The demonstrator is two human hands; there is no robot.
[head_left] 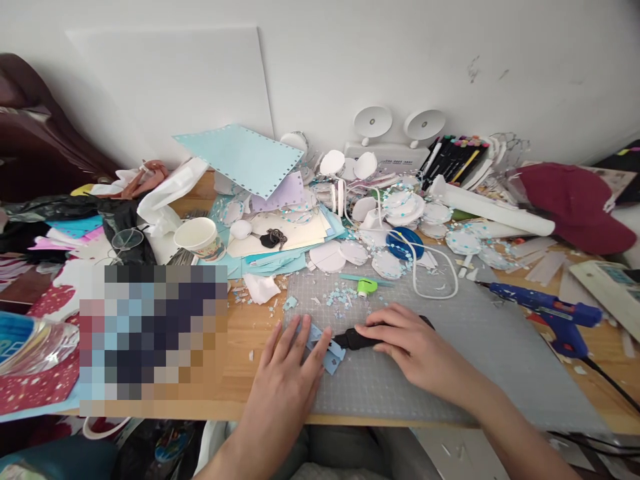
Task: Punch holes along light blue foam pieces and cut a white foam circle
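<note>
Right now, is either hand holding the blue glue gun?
No, the left hand rests on blue paper, the right hand grips a black tool, and the glue gun lies apart.

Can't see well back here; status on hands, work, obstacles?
Left hand spread over blue paper. Right hand gripping black tool, tip at paper. Green gadget beyond, touching neither.

I see: under left hand [290, 367], light blue paper [333, 364] | in right hand [407, 340], black tool [356, 339] | below both, grey gridded mat [480, 340]

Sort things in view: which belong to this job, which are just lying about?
In use: blue paper under the left hand; black tool in the right hand; gray mat beneath.

Apparently lying about: keys; maroon cap; paper cup; glue gun, unheld.
</note>
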